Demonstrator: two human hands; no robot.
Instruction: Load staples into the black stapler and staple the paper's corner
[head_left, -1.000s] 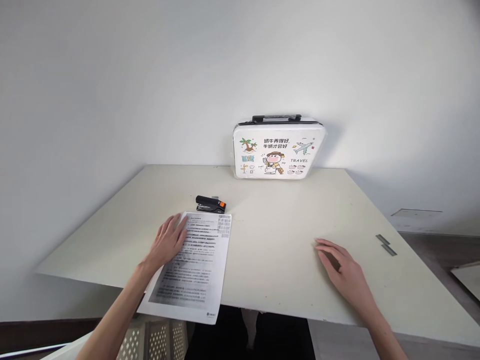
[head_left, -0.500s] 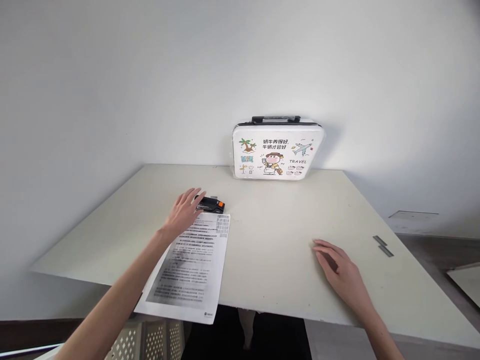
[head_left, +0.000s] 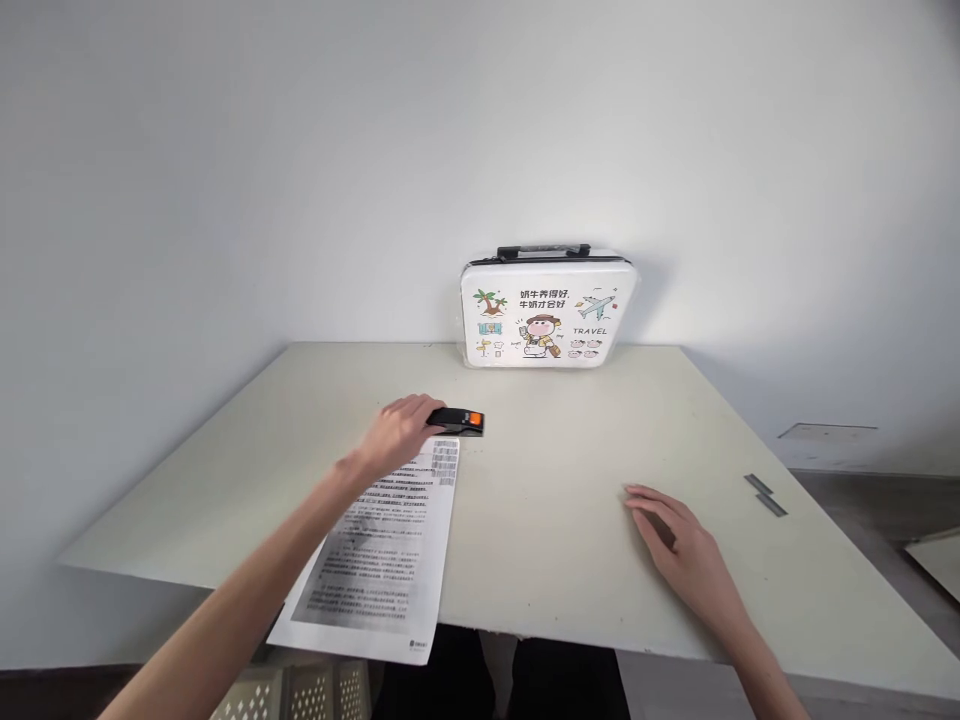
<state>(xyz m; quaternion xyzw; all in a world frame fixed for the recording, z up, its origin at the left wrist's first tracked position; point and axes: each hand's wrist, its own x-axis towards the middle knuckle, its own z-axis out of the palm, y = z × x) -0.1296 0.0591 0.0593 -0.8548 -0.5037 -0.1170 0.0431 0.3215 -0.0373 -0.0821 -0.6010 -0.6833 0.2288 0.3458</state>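
Note:
My left hand (head_left: 403, 430) is closed around a black stapler (head_left: 459, 420) with an orange patch on its end. Its fingers wrap over the back part of the stapler, and that part is hidden. Just below lies a printed sheet of paper (head_left: 382, 560), barcodes at its top right corner, its lower edge sticking out past the table's front edge. On the right of the table my right hand (head_left: 675, 535) rests on its side, loosely curved, thumb and fingers apart, holding nothing.
A white travel case (head_left: 547, 315) with cartoon prints stands against the wall at the table's back. Two strips of staples (head_left: 765, 495) lie near the right edge of the pale table (head_left: 540, 540). Perforated light-coloured stools (head_left: 311, 690) show below the front edge.
My left hand has closed on the stapler and moved it to the right. The view has tilted slightly upward. My right hand has stayed in place.

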